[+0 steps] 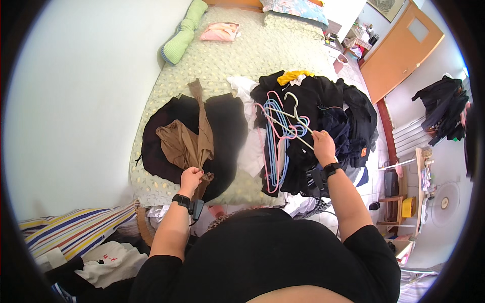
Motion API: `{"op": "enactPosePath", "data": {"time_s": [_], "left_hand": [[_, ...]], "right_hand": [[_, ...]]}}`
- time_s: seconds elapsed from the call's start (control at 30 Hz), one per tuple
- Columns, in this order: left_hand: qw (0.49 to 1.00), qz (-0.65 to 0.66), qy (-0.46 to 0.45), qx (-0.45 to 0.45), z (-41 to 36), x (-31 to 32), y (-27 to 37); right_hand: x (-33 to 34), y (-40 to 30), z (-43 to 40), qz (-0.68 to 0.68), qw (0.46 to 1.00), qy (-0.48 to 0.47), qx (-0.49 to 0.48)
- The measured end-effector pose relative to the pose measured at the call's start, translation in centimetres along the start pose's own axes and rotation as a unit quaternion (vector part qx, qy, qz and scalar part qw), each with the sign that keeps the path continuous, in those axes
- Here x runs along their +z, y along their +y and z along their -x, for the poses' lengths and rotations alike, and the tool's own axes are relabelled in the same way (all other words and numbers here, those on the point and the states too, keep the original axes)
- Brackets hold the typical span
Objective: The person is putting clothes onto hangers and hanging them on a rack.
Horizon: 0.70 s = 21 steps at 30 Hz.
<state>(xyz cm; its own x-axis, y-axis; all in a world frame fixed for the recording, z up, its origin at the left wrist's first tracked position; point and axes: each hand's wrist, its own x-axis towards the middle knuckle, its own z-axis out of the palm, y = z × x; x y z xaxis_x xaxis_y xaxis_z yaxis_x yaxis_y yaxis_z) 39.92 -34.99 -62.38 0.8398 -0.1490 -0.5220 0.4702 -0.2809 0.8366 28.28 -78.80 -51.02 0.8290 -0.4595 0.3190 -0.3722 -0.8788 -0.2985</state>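
Note:
My left hand (pixel 191 181) pinches a brown garment (pixel 182 142), which lies partly bunched over black clothing (pixel 225 132) on the bed. In my right hand (pixel 323 147) is a white clothes hanger (pixel 293 104), gripped at one end of its shoulder bar. Its hook points away from me. Beneath and beside it, several blue hangers (pixel 273 151) and pink hangers (pixel 266 166) lie in a tangle on the clothes. A large pile of dark clothes (pixel 350 121) spreads to the right of the hangers. White fabric (pixel 253 155) lies between the two heaps.
The bed (pixel 242 53) has a patterned sheet, a green bolster (pixel 182 41) along the wall and a folded pink item (pixel 219 32). A striped cloth (pixel 87 227) and a white garment (pixel 111 263) lie at lower left. A wooden door (pixel 401 53) and a fan (pixel 445 203) are on the right.

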Motion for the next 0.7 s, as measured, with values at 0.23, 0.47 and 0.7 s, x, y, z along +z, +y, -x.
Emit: {"op": "enactPosePath", "data": {"time_s": [0.23,0.47,0.7], "left_hand": [[0.999,-0.031,0.019,0.017,0.6,-0.6,0.4],[0.998,0.039,0.043,0.021,0.6,-0.1,0.5],[0.986,0.163,0.023,-0.003,0.8,-0.2,0.6]], "right_hand": [[3.6,-1.0,-2.6,-0.019,0.998,0.005,0.054],[3.8,-0.2,-6.6,-0.161,0.984,0.062,0.029],[0.1,-1.4,-4.9,-0.353,0.912,-0.197,0.065]]}}
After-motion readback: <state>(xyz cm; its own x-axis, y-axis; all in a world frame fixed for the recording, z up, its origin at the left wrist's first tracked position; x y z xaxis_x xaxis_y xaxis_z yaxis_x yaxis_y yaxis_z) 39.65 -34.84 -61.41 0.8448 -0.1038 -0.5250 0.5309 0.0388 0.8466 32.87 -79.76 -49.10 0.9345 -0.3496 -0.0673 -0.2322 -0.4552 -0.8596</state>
